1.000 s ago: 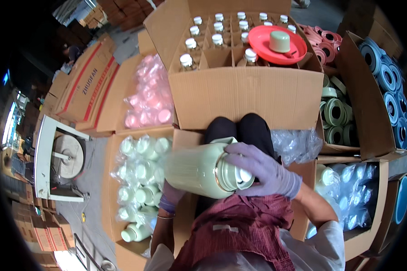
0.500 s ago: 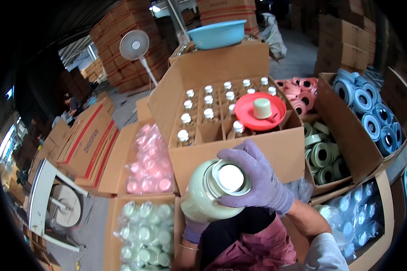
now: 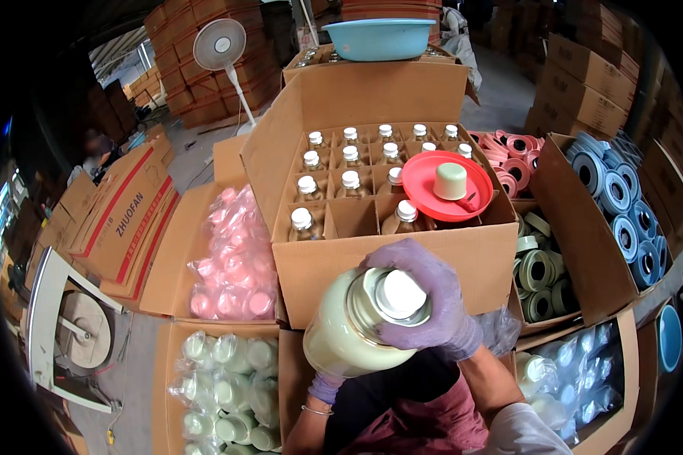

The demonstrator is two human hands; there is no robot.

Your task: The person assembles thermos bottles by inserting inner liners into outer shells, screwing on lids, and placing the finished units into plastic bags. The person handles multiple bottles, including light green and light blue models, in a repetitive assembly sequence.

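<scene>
The big open carton [image 3: 387,258] with cardboard dividers is the landmark: most of its cells hold white-capped bottles [image 3: 350,180], and a red plastic lid [image 3: 446,187] with a cream cap [image 3: 450,180] on it lies over its right corner. Left of the carton, flat boxes with red stripes and lettering [image 3: 125,220] are stacked, and beside them is a box of pink pieces in clear bags [image 3: 231,258]. Right of the carton stand boxes of pink tape rolls [image 3: 512,155], blue tape rolls [image 3: 622,205] and olive-green rolls [image 3: 542,277]. Behind it sits a light blue basin [image 3: 379,38] on another carton, with a white fan [image 3: 220,45] to the left.

Just in front of the carton's near wall, the cream-coloured flask [image 3: 341,334] is held tilted. The right hand [image 3: 432,303], in a purple glove, grips its silver neck and white stopper; the left hand [image 3: 326,383], also gloved, supports the base from below.

Compared with half a second ago, the flask sits lower against the carton wall, and more of the basin and fan shows.
</scene>
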